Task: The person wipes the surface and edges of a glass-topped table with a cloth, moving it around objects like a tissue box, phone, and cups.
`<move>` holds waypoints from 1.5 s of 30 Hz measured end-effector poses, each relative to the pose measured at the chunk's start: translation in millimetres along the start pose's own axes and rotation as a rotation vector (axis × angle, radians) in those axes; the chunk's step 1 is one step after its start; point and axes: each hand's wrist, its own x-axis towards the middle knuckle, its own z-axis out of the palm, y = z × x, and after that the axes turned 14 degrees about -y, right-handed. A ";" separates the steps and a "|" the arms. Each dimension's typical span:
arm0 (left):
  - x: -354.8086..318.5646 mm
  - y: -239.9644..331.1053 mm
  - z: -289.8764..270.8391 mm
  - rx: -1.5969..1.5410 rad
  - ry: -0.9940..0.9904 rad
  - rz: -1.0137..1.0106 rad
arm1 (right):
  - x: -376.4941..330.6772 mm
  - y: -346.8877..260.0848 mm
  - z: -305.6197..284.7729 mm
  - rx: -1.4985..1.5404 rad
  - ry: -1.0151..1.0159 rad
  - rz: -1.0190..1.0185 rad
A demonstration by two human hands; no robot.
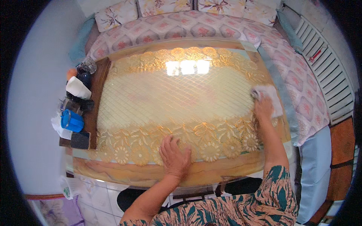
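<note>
A large table is covered by a shiny clear sheet over a gold, flower-patterned cloth. Near its front edge my left hand lies on the surface, fingers spread, holding nothing. At the right side of the table my right hand presses on a white cloth, with a bunched, darker part by the fingertips. The cloth lies flat against the tabletop, partly hidden under the hand.
Along the left edge a wooden strip carries a blue container, a white cup, a clear glass and dark boxes. A sofa with a patterned cover curves around the back and right. Dark stools stand beneath the front edge.
</note>
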 end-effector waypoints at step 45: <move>-83.5 -91.8 -43.3 -0.649 0.098 -0.013 | -362.4 -157.3 -10.7 0.172 -0.191 -1.092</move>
